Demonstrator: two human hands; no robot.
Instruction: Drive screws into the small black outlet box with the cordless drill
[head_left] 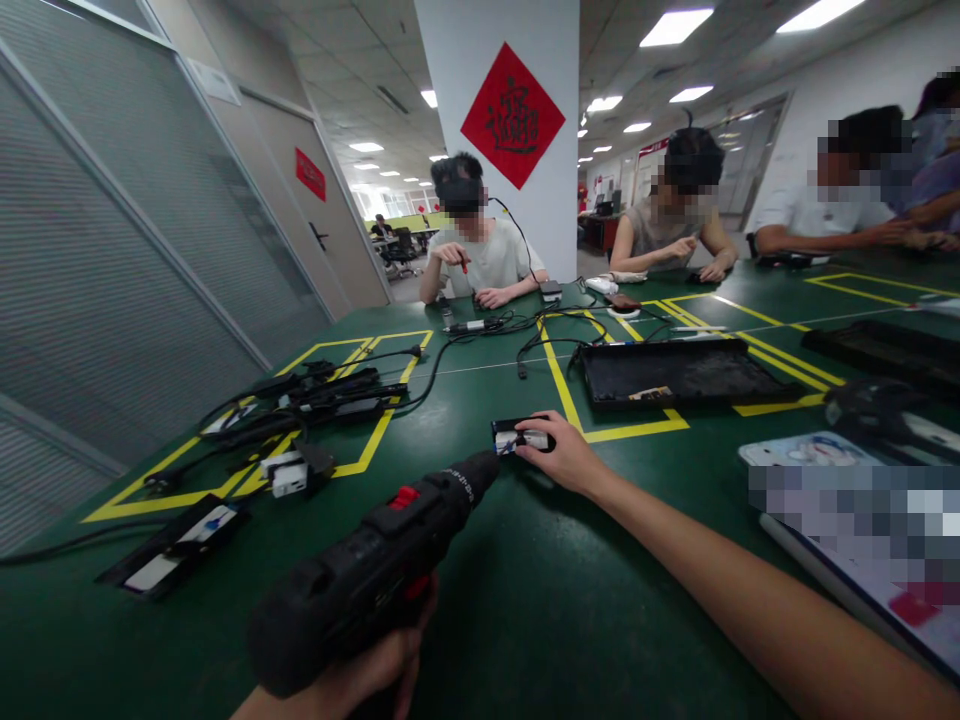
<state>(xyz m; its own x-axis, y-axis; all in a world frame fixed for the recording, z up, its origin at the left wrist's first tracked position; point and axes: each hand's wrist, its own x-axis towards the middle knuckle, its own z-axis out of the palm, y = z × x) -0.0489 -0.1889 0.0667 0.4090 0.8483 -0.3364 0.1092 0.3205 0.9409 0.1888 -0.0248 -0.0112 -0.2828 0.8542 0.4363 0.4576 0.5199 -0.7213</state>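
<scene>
My left hand [386, 660], low in the head view, is wrapped round the grip of a black cordless drill [367, 575] with a red switch and a red trigger. The drill's chuck points away to the right, close to a small open black casing with white and blue parts inside [507, 438]. Fingers of my right hand [566, 455] grip that casing from its right side against the green table. Whether the drill's bit touches the casing is hard to make out. A similar open black casing [180, 548] lies to the left of the drill.
Black cables and adapters [322, 400] are heaped at the left inside yellow tape lines. A black tray [675, 372] lies beyond my right hand. Near the right edge are a pale patterned box [817, 500] and a black device [862, 410]. Several people sit across the green table [465, 390].
</scene>
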